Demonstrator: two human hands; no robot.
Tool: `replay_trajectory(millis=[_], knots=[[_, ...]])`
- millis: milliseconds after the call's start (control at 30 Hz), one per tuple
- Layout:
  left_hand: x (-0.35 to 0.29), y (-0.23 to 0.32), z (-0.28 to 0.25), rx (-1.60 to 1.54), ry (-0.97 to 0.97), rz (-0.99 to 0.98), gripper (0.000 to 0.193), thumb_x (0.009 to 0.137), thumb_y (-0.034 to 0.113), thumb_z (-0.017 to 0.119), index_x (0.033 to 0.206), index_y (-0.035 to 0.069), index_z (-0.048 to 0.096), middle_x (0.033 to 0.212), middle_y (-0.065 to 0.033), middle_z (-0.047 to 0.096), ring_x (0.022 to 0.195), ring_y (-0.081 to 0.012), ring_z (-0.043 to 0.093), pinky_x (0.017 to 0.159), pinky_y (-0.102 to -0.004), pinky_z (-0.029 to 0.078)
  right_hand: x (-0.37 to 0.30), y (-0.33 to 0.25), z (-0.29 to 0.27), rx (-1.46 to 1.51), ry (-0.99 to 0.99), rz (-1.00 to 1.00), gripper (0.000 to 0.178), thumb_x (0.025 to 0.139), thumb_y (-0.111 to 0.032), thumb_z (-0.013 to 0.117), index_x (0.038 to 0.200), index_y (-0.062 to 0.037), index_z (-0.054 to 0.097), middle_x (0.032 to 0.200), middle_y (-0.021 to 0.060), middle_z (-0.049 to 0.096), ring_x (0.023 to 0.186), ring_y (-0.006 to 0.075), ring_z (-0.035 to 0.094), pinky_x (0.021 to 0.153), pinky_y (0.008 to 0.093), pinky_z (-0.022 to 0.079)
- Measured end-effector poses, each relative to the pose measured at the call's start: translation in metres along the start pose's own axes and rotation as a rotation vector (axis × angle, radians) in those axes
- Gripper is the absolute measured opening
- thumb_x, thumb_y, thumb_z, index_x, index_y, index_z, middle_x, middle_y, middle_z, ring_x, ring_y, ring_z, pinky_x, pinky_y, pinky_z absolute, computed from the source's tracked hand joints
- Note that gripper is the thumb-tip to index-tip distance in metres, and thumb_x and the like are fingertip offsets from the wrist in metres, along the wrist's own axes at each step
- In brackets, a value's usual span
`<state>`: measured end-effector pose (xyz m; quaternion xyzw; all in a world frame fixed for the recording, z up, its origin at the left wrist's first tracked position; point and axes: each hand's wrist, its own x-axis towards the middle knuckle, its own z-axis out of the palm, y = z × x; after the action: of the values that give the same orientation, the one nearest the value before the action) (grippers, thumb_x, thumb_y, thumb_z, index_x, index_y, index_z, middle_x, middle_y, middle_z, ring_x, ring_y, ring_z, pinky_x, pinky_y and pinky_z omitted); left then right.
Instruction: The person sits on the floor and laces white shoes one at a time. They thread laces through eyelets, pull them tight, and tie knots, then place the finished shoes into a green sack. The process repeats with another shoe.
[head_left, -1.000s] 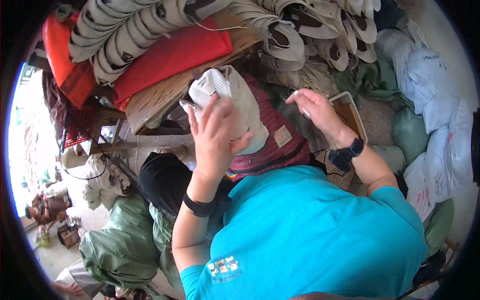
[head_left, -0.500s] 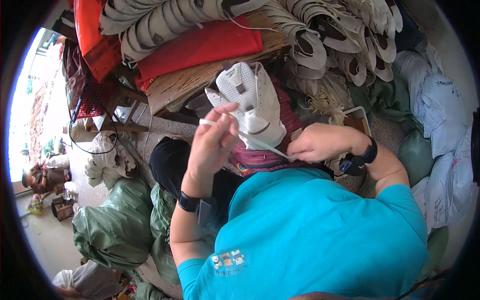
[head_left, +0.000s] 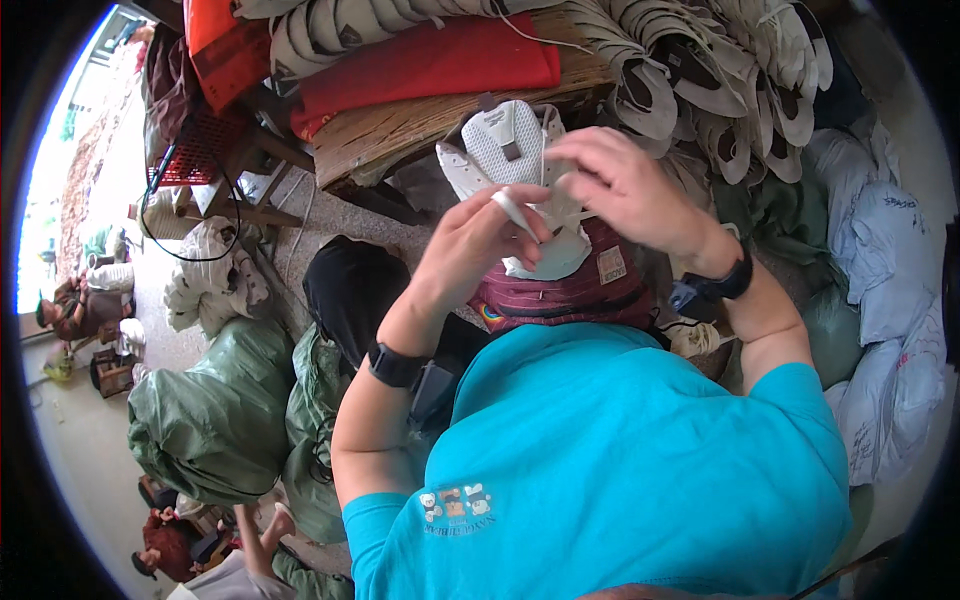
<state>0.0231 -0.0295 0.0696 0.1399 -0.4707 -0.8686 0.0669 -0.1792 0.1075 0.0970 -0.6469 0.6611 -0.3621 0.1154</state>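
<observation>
A white shoe upper (head_left: 492, 150) with a mesh tongue and a small dark loop rests on a maroon striped cloth (head_left: 560, 293) over my lap. In front of it, my left hand (head_left: 485, 232) is closed with a flat white shoelace (head_left: 517, 212) running across its fingers; where the lace ends is hidden. My right hand (head_left: 635, 190) hovers over the upper's right side, slightly blurred. Its fingers are bent and stand apart from the thumb, with nothing visible between them.
A wooden table (head_left: 380, 140) ahead carries a red cloth (head_left: 440, 70) and stacked shoe uppers (head_left: 370, 25). More uppers (head_left: 690, 80) hang at the far right. Green sacks (head_left: 215, 410) lie left, white sacks (head_left: 880, 260) right. Other people (head_left: 170, 545) sit at the left.
My right hand has risen from beside my lap to the upper, leaving the lace no longer stretched between my hands. The left hand has moved right, nearer the right one.
</observation>
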Motion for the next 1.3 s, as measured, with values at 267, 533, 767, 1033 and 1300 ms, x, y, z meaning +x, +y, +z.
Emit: replay_trajectory(millis=[267, 533, 767, 1033, 1300], knots=[[-0.001, -0.005, 0.0, -0.022, 0.008, -0.127, 0.048, 0.112, 0.036, 0.034, 0.119, -0.004, 0.058, 0.089, -0.0192, 0.069, 0.069, -0.0219, 0.067, 0.063, -0.0297, 0.056, 0.021, -0.009, 0.034, 0.795, -0.296, 0.222, 0.027, 0.105, -0.019, 0.057, 0.123, -0.002, 0.067, 0.124, 0.0103, 0.067, 0.11, 0.0175, 0.064, 0.096, 0.0329, 0.051], [-0.005, -0.001, 0.01, 0.129, 0.04, -0.127, 0.043, 0.109, 0.035, 0.049, 0.106, -0.005, 0.067, 0.091, -0.0108, 0.072, 0.069, -0.0144, 0.066, 0.064, -0.0284, 0.056, 0.014, -0.019, 0.038, 1.129, -0.012, 0.424, 0.019, 0.107, -0.017, 0.055, 0.114, -0.0013, 0.063, 0.095, 0.0041, 0.069, 0.078, 0.0074, 0.065, 0.066, 0.0238, 0.054], [0.007, -0.038, -0.033, 0.429, 0.443, 0.304, 0.012, 0.095, 0.008, 0.073, 0.104, 0.0, 0.073, 0.092, 0.0003, 0.068, 0.078, -0.004, 0.057, 0.07, -0.0199, 0.047, -0.004, 0.018, 0.037, 0.528, -0.007, 0.359, 0.011, 0.102, -0.01, 0.061, 0.109, -0.002, 0.065, 0.095, -0.0002, 0.065, 0.091, 0.0073, 0.062, 0.079, 0.0225, 0.052], [0.013, -0.037, -0.012, 0.796, 0.395, 0.479, 0.027, 0.087, 0.002, 0.078, 0.113, 0.008, 0.076, 0.089, 0.0026, 0.046, 0.078, -0.0075, 0.046, 0.067, -0.0214, 0.042, -0.006, 0.01, 0.045, 0.187, 0.093, 0.168, 0.009, 0.095, -0.005, 0.067, 0.102, -0.0006, 0.064, 0.097, 0.0075, 0.064, 0.085, 0.0143, 0.064, 0.074, 0.0295, 0.054], [0.011, -0.034, -0.017, 0.931, 0.348, 0.45, 0.03, 0.085, 0.006, 0.078, 0.114, 0.011, 0.075, 0.089, -0.0016, 0.048, 0.075, -0.0121, 0.051, 0.066, -0.0262, 0.047, -0.009, 0.01, 0.054, -0.05, 0.185, 0.056, 0.011, 0.091, -0.005, 0.07, 0.097, -0.0028, 0.061, 0.09, 0.0116, 0.065, 0.081, 0.0274, 0.068, 0.069, 0.0353, 0.057]])
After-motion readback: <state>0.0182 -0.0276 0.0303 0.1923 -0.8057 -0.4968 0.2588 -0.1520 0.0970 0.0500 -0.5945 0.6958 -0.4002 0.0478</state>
